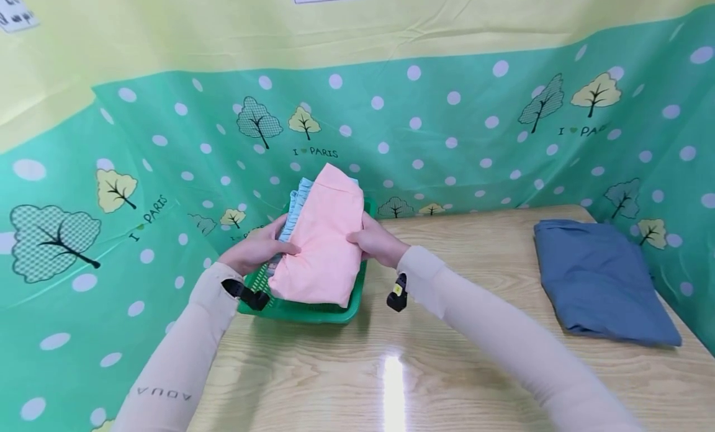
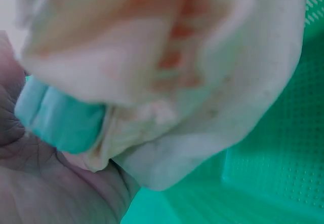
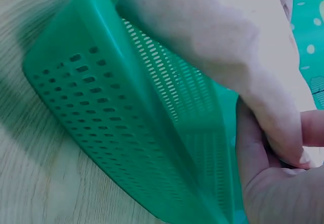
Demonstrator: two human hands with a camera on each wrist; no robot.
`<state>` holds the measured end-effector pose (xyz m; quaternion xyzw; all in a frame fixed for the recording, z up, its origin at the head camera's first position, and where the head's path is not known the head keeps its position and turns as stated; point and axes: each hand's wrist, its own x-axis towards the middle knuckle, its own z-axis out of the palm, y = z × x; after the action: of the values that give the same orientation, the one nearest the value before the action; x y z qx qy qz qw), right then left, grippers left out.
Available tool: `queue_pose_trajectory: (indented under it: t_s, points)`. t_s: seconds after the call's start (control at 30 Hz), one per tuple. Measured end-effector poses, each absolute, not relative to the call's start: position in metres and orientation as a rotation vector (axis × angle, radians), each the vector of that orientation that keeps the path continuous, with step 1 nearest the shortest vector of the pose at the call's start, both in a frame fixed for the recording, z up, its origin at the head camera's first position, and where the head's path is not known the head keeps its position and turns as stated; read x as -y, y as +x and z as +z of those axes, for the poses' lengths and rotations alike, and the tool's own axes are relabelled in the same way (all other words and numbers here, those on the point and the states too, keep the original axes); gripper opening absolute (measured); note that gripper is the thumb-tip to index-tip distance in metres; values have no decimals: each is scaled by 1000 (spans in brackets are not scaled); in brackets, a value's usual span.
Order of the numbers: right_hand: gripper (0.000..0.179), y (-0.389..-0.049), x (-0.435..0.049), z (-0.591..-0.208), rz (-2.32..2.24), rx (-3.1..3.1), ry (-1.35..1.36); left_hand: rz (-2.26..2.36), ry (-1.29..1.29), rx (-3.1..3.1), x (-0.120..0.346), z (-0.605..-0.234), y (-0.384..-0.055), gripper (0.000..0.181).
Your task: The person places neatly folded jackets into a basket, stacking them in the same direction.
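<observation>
A folded pink garment (image 1: 324, 246) is held up over a green plastic basket (image 1: 313, 314), gripped from both sides. My left hand (image 1: 259, 244) pinches its left edge, thumb on top, together with light blue gathered cloth (image 1: 298, 203) that shows along that side. My right hand (image 1: 380, 238) holds the right edge, thumb on the front and fingers behind. In the left wrist view, pale cloth (image 2: 253, 82) with an orange-red pattern and a teal band (image 2: 63, 117) lie against the palm. The right wrist view shows the pink cloth (image 3: 202, 26) slanting over the basket's rim.
A folded dark blue garment (image 1: 603, 283) lies on the wooden table (image 1: 458, 370) at the right. Behind and at both sides hangs a green cloth (image 1: 469, 146) with white dots and printed trees. The basket stands near the back left.
</observation>
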<state>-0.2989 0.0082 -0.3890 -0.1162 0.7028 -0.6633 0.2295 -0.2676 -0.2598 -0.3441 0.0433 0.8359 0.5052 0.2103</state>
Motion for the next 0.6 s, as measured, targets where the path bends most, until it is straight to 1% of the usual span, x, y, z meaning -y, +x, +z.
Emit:
queue_pose_trajectory:
  t_s: [0.13,0.3,0.4,0.5,0.6]
  points:
    - [63,-304,4,-391,-1772,-1948,-322,1382,87,-2339,271,-350,-272,99]
    - [71,-308,13,-399,-1746,-1934,-283,1388,83,-2307,278,-366,-281,103]
    - [72,-311,16,-402,-1731,-1927,-260,1377,15,-2274,277,-373,-285,104]
    - [75,-312,17,-400,-1701,-1902,-249,1336,-58,-2264,275,-378,-288,104]
    - [81,-310,17,-394,-1640,-1887,-230,1275,-80,-2290,275,-385,-291,103]
